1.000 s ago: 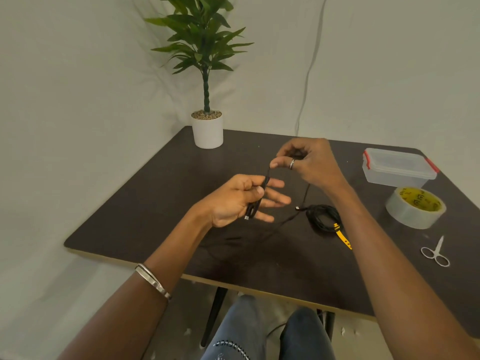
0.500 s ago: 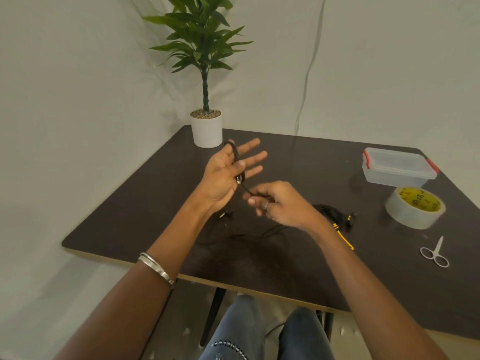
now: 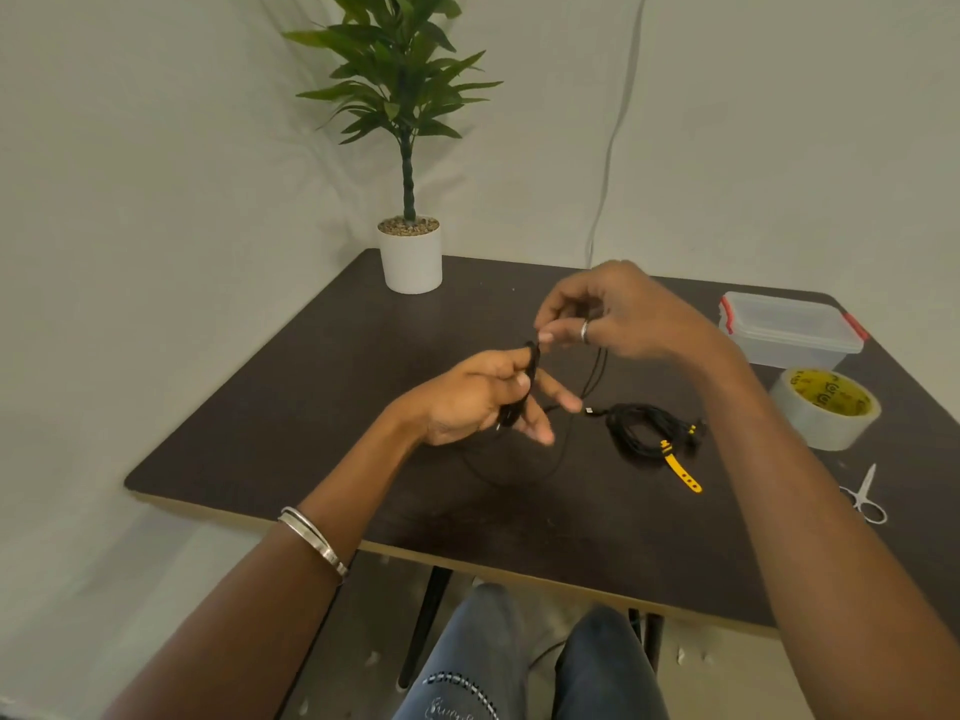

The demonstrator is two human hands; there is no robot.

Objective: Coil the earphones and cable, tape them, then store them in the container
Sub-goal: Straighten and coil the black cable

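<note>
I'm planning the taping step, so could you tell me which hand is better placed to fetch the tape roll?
Probably the right hand: the tape roll lies on its side, while the left hand holds the coiled cord.

Hands: two, left hand (image 3: 470, 402), right hand (image 3: 618, 314). Loose black cord (image 3: 592, 376): one. Coiled cable bundle (image 3: 647, 431): one. Lidded container (image 3: 789, 330): one. Tape roll (image 3: 823, 407): one. Scissors (image 3: 866, 496): one pair. Potted plant (image 3: 410, 252): one. Table (image 3: 291, 387): one.

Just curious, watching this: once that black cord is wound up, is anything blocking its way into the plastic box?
Yes: the container has its lid on, red clips at both ends. The table between the left hand, which holds the earphone cord, and the container looks bare; the tape roll sits nearer the person, beside it.
</note>
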